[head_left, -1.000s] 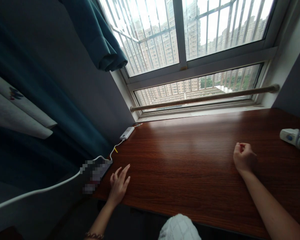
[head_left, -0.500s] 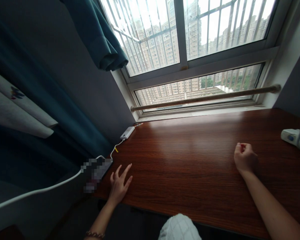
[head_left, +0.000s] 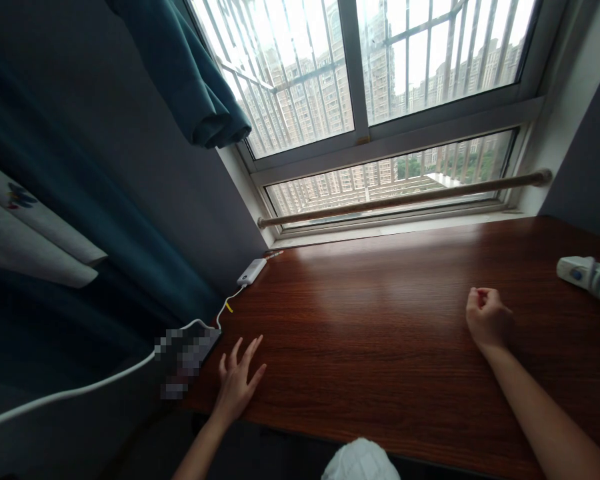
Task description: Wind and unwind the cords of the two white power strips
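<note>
My left hand [head_left: 237, 383] rests on the brown wooden table [head_left: 360, 320] near its front left edge. Its fingers are spread and it holds nothing. Beside it to the left lies a flat dark device [head_left: 195, 357], mostly blurred out, with a white cable [head_left: 80, 393] running by it. Toward the right side of the table, my right hand [head_left: 489, 319] is closed in a fist, thumb side up. Nothing shows sticking out of the fist. A white power strip [head_left: 577, 272] with a wound cord lies farther right, apart from this hand.
A small white box-shaped device [head_left: 253, 272] with a cable sits at the back left corner. Behind the table is a barred window with a horizontal rail [head_left: 405, 199]. Blue curtains [head_left: 145, 247] hang on the left. Something white and rounded [head_left: 363, 460] shows below the front edge.
The view has shifted slightly, moving the window and table a little in the picture. Both hands keep nearly the same pose: left spread, right in a fist.
</note>
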A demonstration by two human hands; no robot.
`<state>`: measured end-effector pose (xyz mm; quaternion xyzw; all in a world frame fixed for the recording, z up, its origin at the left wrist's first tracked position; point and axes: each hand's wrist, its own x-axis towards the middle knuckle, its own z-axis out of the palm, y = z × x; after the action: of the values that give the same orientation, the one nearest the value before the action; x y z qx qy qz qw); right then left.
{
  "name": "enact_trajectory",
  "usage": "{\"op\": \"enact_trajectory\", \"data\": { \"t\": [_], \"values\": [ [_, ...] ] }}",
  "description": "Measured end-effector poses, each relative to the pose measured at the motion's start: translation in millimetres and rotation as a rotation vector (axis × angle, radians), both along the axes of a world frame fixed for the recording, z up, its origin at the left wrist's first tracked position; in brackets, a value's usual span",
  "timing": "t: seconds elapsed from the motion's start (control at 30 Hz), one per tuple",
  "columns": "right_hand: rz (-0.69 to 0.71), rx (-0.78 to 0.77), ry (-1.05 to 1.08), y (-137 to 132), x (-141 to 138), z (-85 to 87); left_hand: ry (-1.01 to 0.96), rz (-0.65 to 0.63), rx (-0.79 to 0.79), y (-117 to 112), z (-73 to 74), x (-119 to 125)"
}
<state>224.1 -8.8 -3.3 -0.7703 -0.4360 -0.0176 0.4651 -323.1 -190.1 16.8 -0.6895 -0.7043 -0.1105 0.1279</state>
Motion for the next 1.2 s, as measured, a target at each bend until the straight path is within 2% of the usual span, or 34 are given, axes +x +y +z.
{"op": "enact_trajectory", "data": {
  "t": [0.23,0.37,0.5,0.7,0.83,1.0,1.2],
  "values": [
    [-0.017,-0.021,-0.044,-4.7,-4.8,8.7,0.009,-0.018,0.012,2.2,-2.7,-2.9],
    [0.008,-0.018,-0.031,-6.3,-9.2,16.2,-0.054,0.012,0.111,7.5,-7.9,-10.8],
    [0.033,0.006,-0.007,-6.9,-12.2,20.6,-0.130,0.043,0.200,9.0,-7.3,-17.0],
    [0.153,0.059,0.044,-16.2,-24.0,36.4,-0.158,0.079,0.241,10.5,-3.2,-16.6],
    [0.224,0.094,0.024,-22.2,-32.5,45.4,-0.137,0.085,0.212,14.1,-4.1,-15.7],
    [0.242,0.091,-0.005,-23.4,-34.4,43.5,-0.102,0.113,0.182,16.0,-8.4,-19.7],
    [0.229,0.074,-0.044,-21.6,-32.7,41.2,-0.081,0.069,0.175,16.1,-13.6,-24.8]
  ]
}}
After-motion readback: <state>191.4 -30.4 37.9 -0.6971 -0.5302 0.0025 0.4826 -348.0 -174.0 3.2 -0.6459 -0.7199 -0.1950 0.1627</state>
